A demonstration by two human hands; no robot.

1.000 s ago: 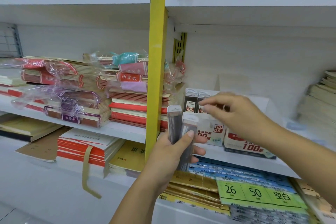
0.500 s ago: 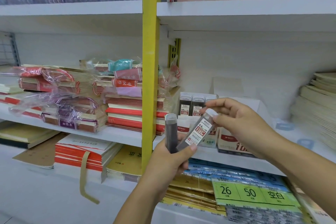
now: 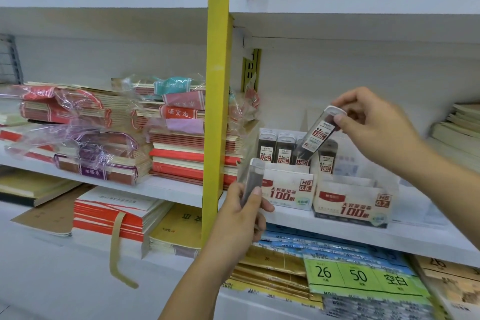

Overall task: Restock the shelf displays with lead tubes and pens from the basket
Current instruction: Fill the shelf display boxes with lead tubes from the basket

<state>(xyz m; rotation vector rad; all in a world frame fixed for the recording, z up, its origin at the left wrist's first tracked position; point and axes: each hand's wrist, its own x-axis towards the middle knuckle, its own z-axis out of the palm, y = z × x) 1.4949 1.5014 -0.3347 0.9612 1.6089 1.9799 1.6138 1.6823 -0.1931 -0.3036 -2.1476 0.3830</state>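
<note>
- Lead tube [image 3: 315, 138] hangs tipped toward the box [image 3: 285, 195] at seven o'clock, pinched by your right hand [image 3: 374, 130].
- Your left hand [image 3: 239, 221], at the box's eight o'clock, grips a spare tube [image 3: 250, 182].

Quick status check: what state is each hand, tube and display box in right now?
HB 0.5 box: open, stocked tubes standing inside.
HB 0.7 box: open, single tube visible inside.
tilted tube: held over HB 0.5 box, not seated.
upright tube: held cap up, off the shelf.
right hand: pinches tilted tube's cap end.
left hand: grips upright tube.
</note>
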